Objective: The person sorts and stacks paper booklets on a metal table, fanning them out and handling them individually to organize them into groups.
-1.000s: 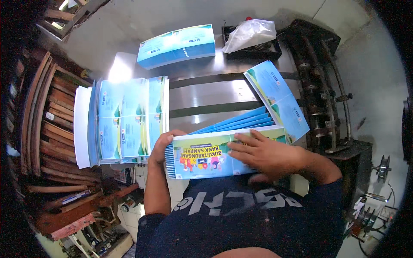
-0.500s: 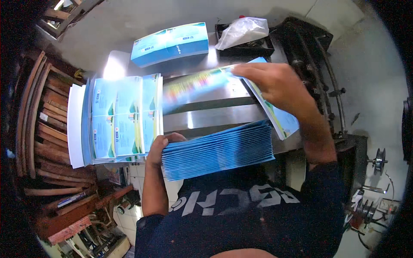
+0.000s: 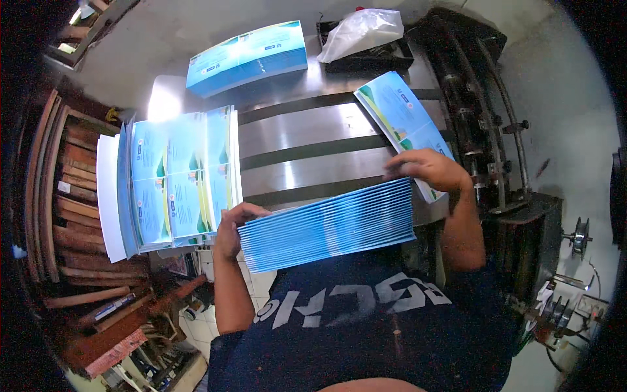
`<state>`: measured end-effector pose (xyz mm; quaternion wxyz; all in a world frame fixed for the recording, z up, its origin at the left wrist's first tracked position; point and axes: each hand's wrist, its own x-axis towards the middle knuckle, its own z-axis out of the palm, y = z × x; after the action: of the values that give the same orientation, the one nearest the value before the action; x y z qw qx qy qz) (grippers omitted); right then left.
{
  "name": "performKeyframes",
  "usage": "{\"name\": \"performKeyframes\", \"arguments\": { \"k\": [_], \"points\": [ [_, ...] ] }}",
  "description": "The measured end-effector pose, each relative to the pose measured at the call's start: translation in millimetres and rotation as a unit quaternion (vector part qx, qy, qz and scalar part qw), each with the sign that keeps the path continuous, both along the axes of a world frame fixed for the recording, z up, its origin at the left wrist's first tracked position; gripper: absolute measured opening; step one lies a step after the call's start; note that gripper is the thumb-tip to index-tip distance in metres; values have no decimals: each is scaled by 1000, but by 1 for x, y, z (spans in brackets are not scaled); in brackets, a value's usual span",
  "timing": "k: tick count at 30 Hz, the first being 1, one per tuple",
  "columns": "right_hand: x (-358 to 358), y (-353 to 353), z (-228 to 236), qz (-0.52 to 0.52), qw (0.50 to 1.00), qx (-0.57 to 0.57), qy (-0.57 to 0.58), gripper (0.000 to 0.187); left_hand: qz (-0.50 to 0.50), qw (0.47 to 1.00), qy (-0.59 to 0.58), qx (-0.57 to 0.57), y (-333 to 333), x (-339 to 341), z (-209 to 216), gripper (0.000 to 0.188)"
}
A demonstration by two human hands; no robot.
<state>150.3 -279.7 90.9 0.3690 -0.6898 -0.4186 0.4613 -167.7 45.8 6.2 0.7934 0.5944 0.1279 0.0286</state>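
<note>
A thick stack of folded blue printed leaflets [image 3: 330, 225] stands in front of my body, its many folded edges facing me. My left hand [image 3: 235, 228] grips the stack's left end, with the fingers partly hidden behind it. At the upper right corner of the stack is my right hand [image 3: 428, 171], fingers stretched out to the left and holding nothing that I can see. Whether they touch the stack I cannot tell. Just beyond that hand, a slanted pile of blue and green leaflets [image 3: 405, 114] lies on the metal table.
Overlapping printed sheets [image 3: 183, 176] cover the table's left side. A tall leaflet stack [image 3: 251, 62] stands at the back, beside a black tray [image 3: 398, 59] with a white plastic bag [image 3: 362, 32]. Dark machine rails [image 3: 480, 111] border the right; wooden slats [image 3: 81, 196] stand left.
My right hand has come down from above the table to the stack's right end. The blurred leaflet it held is out of that hand. My left hand stays at the left end.
</note>
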Motion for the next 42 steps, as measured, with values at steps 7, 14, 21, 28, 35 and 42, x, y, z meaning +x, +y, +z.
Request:
{"name": "performKeyframes", "arguments": {
  "k": [7, 14, 21, 28, 35, 42],
  "points": [
    [-106, -16, -96, -341, 850, 364, 171, 108, 183, 981, -43, -51, -45, 5, -5, 95],
    [-110, -11, -72, -360, 871, 281, 183, 107, 263, 938, -56, -220, -48, -7, -2, 97],
    [-91, 5, -65, -403, 862, 215, 220, 102, 250, 897, -29, -364, -16, -9, -32, 87],
    [-91, 0, -67, -396, 865, 211, 227, 101, 277, 928, 1, -249, -32, -3, -10, 81],
    [-96, -61, -50, -118, 980, 159, 31, 103, -14, 997, -39, 61, -26, -49, 26, 88],
    [-111, -39, -67, -276, 957, 88, 27, 87, 86, 941, 80, 318, -48, -45, 3, 112]
  ]
}}
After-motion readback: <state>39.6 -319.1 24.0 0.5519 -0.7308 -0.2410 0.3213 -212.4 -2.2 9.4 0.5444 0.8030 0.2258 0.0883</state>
